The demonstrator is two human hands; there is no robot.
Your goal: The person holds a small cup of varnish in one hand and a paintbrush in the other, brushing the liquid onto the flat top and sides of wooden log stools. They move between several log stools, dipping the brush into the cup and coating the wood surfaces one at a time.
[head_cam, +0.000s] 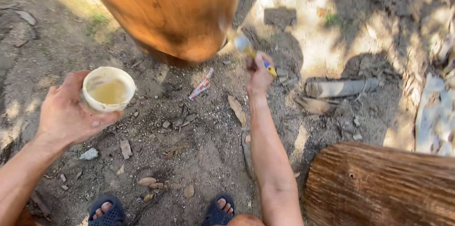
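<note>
The left hand [71, 112] is wrapped around a small white cup [109, 89], fingers behind it and thumb across the front, low on its side. The cup is open on top and holds a thin yellowish liquid, so it looks light but easy to spill; I think it is best held round the side and kept level. The right hand [258, 76] is closed tight on a small paintbrush [251, 51], gripping the yellow and blue handle near its end. The brush tip points up and away from the fingers, close to the big smooth orange-brown wooden piece [175, 13] just above; I cannot tell if it touches. The brush looks stiff and very light. The wood looks heavy and hard. On the dirt ground [199, 150] between the two hands, a little past the cup, lies a small crumpled wrapper [201, 85], red and white. A rough wooden slab [379, 188] sits below and to the right of the brush hand.
</note>
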